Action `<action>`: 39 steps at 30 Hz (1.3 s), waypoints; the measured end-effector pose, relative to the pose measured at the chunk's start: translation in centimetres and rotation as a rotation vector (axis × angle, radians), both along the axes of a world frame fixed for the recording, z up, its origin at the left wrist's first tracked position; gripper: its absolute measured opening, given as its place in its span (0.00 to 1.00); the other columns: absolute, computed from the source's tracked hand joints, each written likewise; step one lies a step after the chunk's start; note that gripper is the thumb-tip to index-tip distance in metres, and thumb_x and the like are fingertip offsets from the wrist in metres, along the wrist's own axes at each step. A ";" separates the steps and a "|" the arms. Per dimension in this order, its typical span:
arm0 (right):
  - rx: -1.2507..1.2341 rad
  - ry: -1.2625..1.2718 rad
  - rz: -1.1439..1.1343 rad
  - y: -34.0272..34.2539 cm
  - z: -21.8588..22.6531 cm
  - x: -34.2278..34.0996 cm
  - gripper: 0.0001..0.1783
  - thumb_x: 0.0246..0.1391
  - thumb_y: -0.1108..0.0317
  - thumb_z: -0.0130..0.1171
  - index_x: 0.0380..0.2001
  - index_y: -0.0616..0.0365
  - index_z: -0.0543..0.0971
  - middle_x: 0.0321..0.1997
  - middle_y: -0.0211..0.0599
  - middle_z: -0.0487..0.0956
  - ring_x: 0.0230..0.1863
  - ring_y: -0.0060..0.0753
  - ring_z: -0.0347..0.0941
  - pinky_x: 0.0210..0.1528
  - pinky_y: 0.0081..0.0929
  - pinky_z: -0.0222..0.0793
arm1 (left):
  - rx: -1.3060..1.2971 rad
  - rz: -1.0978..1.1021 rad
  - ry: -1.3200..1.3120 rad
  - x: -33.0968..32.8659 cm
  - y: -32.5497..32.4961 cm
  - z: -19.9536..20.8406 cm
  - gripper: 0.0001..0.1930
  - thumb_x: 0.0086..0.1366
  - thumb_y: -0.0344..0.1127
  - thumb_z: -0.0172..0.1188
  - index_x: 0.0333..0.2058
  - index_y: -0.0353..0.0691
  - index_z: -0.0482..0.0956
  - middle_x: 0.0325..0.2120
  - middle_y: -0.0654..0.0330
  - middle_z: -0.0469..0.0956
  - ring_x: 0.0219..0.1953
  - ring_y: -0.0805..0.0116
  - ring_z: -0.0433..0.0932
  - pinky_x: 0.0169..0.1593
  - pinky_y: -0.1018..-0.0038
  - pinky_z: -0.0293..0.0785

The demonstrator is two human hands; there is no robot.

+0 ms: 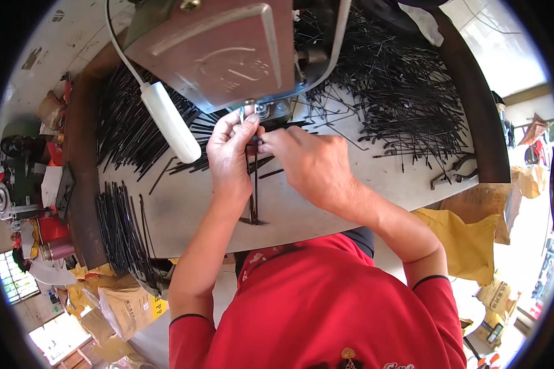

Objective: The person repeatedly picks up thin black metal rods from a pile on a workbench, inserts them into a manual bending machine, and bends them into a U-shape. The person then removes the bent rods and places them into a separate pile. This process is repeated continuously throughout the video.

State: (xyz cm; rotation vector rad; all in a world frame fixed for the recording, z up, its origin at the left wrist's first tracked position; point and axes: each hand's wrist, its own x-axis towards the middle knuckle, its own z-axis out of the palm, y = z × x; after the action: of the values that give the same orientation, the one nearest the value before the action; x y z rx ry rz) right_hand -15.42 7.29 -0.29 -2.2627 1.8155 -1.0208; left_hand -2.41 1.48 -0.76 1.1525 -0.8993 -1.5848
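Note:
Under the head of a machine (234,58) with a reddish-brown cover, my two hands meet. My left hand (231,147) is closed, its thumb pressed against the fingers just below the machine's small metal tool end (263,111). Beside it, my right hand (317,160) has its fingers curled in a pinch; what sits between those fingertips is hidden. A thin black rod (255,184) runs from between the hands down toward the table's near side, where dark ends (252,221) lie. Whether it is one rod or two side by side I cannot tell.
Heaps of thin black rods lie at the left (129,123) and right (406,86) of the pale table (326,212). A neat bundle (120,227) rests at its near left. A white lamp-like bar (171,123) hangs left of my hands. Pliers (454,172) lie at the right edge.

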 end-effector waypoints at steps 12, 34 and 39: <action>0.408 -1.048 -0.085 -3.4 -1.0 0.7 0.11 0.59 0.68 0.53 0.33 0.67 0.75 0.17 0.35 0.74 0.15 0.22 0.67 0.19 0.24 0.64 | -0.014 -0.039 0.056 0.0 -0.8 -1.1 0.08 0.61 0.30 0.60 0.38 0.36 0.77 0.26 0.65 0.77 0.24 0.80 0.73 0.28 0.84 0.71; 0.505 -1.359 0.051 -3.9 -1.5 0.4 0.10 0.58 0.69 0.53 0.33 0.67 0.75 0.21 0.30 0.74 0.17 0.15 0.64 0.18 0.17 0.59 | 0.020 -0.043 0.110 0.0 -0.9 -0.8 0.07 0.61 0.29 0.59 0.37 0.35 0.76 0.25 0.64 0.77 0.22 0.79 0.73 0.26 0.83 0.69; 0.553 -1.257 0.060 -4.4 -1.4 -0.4 0.12 0.58 0.66 0.53 0.31 0.66 0.75 0.22 0.31 0.75 0.16 0.16 0.65 0.17 0.18 0.59 | 0.077 -0.070 0.006 0.2 -1.6 -0.5 0.06 0.60 0.31 0.60 0.34 0.36 0.74 0.24 0.63 0.76 0.22 0.77 0.73 0.27 0.82 0.67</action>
State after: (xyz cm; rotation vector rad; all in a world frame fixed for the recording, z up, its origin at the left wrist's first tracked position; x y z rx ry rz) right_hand -15.84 2.85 -1.68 -0.9028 1.1791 -1.2504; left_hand -2.22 -0.08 -1.21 1.1812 -0.8895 -1.6913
